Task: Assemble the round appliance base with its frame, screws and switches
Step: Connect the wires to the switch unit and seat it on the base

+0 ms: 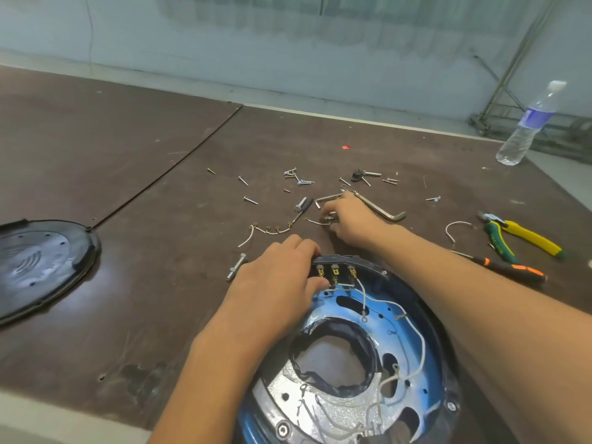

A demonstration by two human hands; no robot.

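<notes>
Nearest the camera sat the round base (416,363), at the lower middle and right of the frame: one blue ring in a black rim, with crinkled silver foil around a large central hole and white wires looped over it. Three switches (334,273) stood in a row at its upper edge, brass tabs showing.

At the far left of the brown table (144,193) lay one black round cover (38,267). One bolt (237,266) lay just left of the left hand (282,274), which gripped the base's upper rim, fingers curled over the black edge beside the switches and thumb against them. Above it ran one chain of short white wires (272,229) with brass ends, and a second bolt (300,205) lay higher up.

More than ten loose screws (250,199) were scattered across the upper middle, too small to count exactly. The right hand (349,219), well apart from the left, had its fingers curled down and pinched a small metal piece (330,216). Two hex keys (384,213) lay touching that hand.

Further right lay one curled white wire (455,227), one pair of pliers (519,235) with green and yellow handles, and one black-and-orange screwdriver (512,269). One plastic bottle (528,123) stood at the upper right.
</notes>
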